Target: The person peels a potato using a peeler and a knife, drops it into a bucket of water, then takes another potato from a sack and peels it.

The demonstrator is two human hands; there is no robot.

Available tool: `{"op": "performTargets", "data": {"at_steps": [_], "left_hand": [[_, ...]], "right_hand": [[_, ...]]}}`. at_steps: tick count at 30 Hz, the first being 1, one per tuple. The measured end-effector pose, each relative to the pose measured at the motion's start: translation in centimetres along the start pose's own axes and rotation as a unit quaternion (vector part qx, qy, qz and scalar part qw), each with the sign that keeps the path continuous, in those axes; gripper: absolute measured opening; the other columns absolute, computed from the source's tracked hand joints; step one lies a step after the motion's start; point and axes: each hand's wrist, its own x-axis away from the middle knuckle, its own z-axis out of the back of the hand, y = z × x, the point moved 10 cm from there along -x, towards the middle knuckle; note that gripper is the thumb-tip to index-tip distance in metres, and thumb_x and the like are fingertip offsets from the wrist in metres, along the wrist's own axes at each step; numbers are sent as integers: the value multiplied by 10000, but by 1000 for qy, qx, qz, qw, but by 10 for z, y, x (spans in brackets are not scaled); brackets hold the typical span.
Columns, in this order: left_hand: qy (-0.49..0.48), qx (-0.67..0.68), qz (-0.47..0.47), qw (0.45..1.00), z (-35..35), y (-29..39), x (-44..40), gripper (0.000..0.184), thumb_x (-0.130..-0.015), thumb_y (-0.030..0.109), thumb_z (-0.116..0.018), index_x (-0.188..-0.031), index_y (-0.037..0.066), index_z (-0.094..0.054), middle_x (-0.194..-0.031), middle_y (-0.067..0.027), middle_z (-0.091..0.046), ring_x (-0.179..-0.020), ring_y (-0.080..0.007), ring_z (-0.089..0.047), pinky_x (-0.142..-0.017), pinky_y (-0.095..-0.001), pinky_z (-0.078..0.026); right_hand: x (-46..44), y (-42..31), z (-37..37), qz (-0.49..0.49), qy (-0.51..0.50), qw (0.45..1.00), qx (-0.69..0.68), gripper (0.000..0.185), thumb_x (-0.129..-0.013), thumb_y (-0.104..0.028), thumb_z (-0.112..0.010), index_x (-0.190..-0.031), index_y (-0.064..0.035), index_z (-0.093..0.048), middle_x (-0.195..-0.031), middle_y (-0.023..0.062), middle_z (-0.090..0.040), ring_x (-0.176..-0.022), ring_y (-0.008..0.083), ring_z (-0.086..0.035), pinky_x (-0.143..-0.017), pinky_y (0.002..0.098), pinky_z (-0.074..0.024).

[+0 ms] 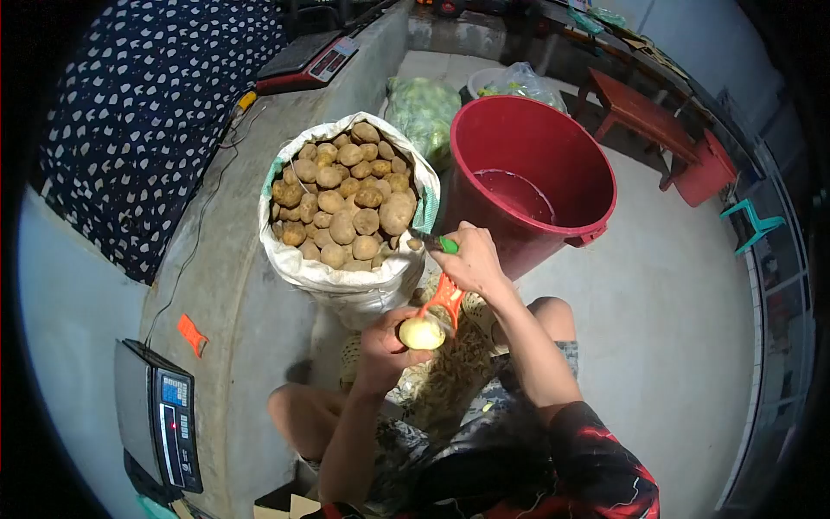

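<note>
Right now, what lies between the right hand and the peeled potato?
The orange peeler, held by the right hand, spans that stretch to the peeled potato in the left hand, as the head view shows.

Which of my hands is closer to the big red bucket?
Your right. The right hand, gripping the orange peeler, is beside the bucket's near side; the left hand, holding the potato, is farther off, closer to your lap.
</note>
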Motion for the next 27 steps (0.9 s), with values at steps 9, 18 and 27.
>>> {"op": "performTargets", "data": {"at_steps": [9,18,27], "left_hand": [[16,291,11,956,-6,-10,0,629,-683,-87,-733,-1262,-14,-498,-1156,-92,-605,-1060,-189,-597,-941,-323,-480],[67,310,-15,948,-2,-13,2,607,-688,-76,-730,-1252,-11,-515,-1175,-113,-594,-1110,-205,-576,-984,-341,-456],[63,383,-12,921,0,-33,0,687,-722,122,-789,-1308,-19,-459,-1228,-100,-557,-1162,-229,-531,-1054,-384,-388]], "right_hand": [[12,-44,28,86,31,995,42,284,-730,-355,-672,-654,-82,-694,-578,126,-550,-789,344,-582,-719,451,-394],[14,-42,34,43,46,998,-9,323,-701,-330,-669,-624,-17,-643,-636,209,-569,-695,401,-564,-655,484,-447],[13,-22,28,23,67,995,-70,295,-688,-323,-670,-636,-34,-650,-588,158,-516,-694,327,-523,-716,424,-389]]}}
